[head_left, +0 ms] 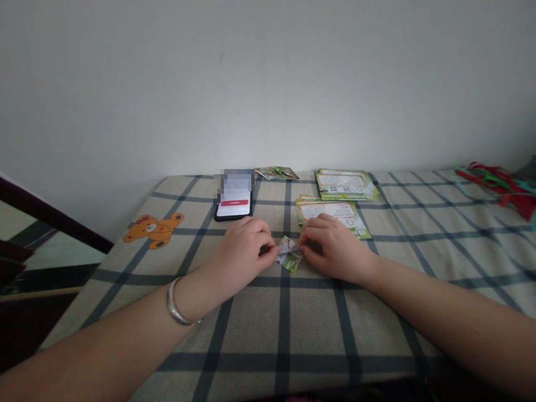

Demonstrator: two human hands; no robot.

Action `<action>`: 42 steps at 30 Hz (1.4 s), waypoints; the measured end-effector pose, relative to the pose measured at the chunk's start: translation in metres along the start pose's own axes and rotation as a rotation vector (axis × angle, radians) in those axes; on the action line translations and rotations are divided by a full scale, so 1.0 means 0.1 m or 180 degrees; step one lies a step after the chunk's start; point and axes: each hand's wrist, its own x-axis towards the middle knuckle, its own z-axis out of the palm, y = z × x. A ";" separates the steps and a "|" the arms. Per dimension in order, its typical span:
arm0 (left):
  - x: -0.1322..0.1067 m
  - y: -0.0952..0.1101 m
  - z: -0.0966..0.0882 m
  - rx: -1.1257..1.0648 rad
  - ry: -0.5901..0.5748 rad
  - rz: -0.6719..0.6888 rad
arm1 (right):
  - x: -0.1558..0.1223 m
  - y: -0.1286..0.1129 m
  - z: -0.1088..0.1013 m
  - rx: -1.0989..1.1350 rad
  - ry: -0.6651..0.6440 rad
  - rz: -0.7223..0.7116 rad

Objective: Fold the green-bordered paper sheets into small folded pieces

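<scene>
Both hands are working at the middle of the table [268,329], which is wearing a checked cloth. The left hand [240,251] is pinching the left edge of a small folded paper [288,254], its fingers curling in tight around that edge. The right hand [335,248] is gripping the paper's right side the same way, fingertips pressing down on it. The paper is lying on the cloth between the two hands, touching both. A bracelet [176,304] is sitting on the left wrist.

Just behind the right hand a stack of flyers [335,213] is lying flat, and a second stack [345,184] is lying beyond it. A phone [234,204] is glowing behind the left hand. Some folded pieces [276,173] are lying by the wall, ribbons [498,184] are trailing at the far right, and a printed bear [154,229] is showing on the cloth's left.
</scene>
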 end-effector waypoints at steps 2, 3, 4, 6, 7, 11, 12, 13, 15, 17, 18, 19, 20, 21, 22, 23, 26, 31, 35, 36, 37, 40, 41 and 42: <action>0.00 0.00 0.00 -0.0031 0.0023 -0.0034 | -0.01 0.01 0.01 0.0001 0.0093 -0.0006; 0.00 0.00 0.01 -0.0060 0.0034 -0.0042 | -0.01 0.01 0.02 0.0024 0.0164 0.0014; 0.00 0.00 0.02 -0.0090 0.0042 -0.0051 | -0.02 0.02 0.03 0.0063 0.0238 0.0043; 0.01 -0.01 0.03 -0.0143 0.0051 -0.0068 | -0.04 0.03 0.04 0.0145 0.0388 0.0097; 0.01 -0.02 0.04 -0.0155 0.0055 -0.0083 | -0.04 0.04 0.04 0.0153 0.0427 0.0091; 0.02 -0.04 0.08 -0.0106 0.0127 -0.0100 | -0.04 0.06 0.04 0.0028 0.0369 -0.0040; 0.02 -0.04 0.09 -0.0082 0.0154 -0.0094 | -0.03 0.06 0.04 0.0003 0.0342 -0.0070; 0.02 -0.04 0.10 -0.0058 0.0175 -0.0092 | -0.03 0.06 0.05 -0.0013 0.0332 -0.0089; 0.02 -0.04 0.10 -0.0016 0.0199 -0.0087 | -0.02 0.07 0.06 -0.0041 0.0341 -0.0091; 0.02 -0.03 0.11 0.0031 0.0206 -0.0072 | -0.02 0.07 0.07 -0.0078 0.0341 -0.0076; 0.02 -0.03 0.11 0.0062 0.0207 -0.0060 | -0.02 0.06 0.07 -0.0105 0.0344 -0.0066; 0.02 -0.02 0.11 0.0101 0.0211 -0.0049 | -0.02 0.06 0.08 -0.0140 0.0347 -0.0058; 0.02 -0.02 0.11 0.0143 0.0208 -0.0038 | -0.02 0.06 0.07 -0.0178 0.0345 -0.0056; 0.02 -0.01 0.11 0.0191 0.0201 -0.0028 | -0.03 0.05 0.07 -0.0224 0.0344 -0.0060; 0.02 -0.01 0.10 0.0240 0.0191 -0.0017 | -0.03 0.04 0.06 -0.0282 0.0339 -0.0073; 0.02 0.00 0.10 0.0283 0.0174 0.0003 | -0.03 0.03 0.06 -0.0346 0.0337 -0.0084; 0.01 0.00 0.10 0.0353 0.0163 0.0030 | -0.04 -0.01 0.03 -0.0580 0.0327 -0.0134; 0.01 -0.02 0.11 0.0153 0.0286 0.0028 | -0.05 -0.04 0.02 -0.0822 0.0275 -0.0254; 0.04 -0.04 0.11 -0.0014 0.0160 0.0241 | -0.06 -0.02 0.04 -0.0773 0.0255 -0.0326; 0.05 -0.04 0.11 -0.0041 0.0138 0.0281 | -0.06 -0.02 0.05 -0.0723 0.0255 -0.0342; 0.05 -0.04 0.10 -0.0057 0.0134 0.0323 | -0.05 -0.01 0.06 -0.0665 0.0256 -0.0363; 0.05 -0.03 0.08 -0.0028 0.0183 0.0445 | -0.04 0.01 0.06 -0.0504 0.0254 -0.0466; 0.05 -0.02 0.08 0.0002 0.0184 0.0475 | -0.04 0.02 0.06 -0.0476 0.0242 -0.0499; 0.04 -0.01 0.07 0.0031 0.0174 0.0495 | -0.04 0.02 0.06 -0.0468 0.0232 -0.0518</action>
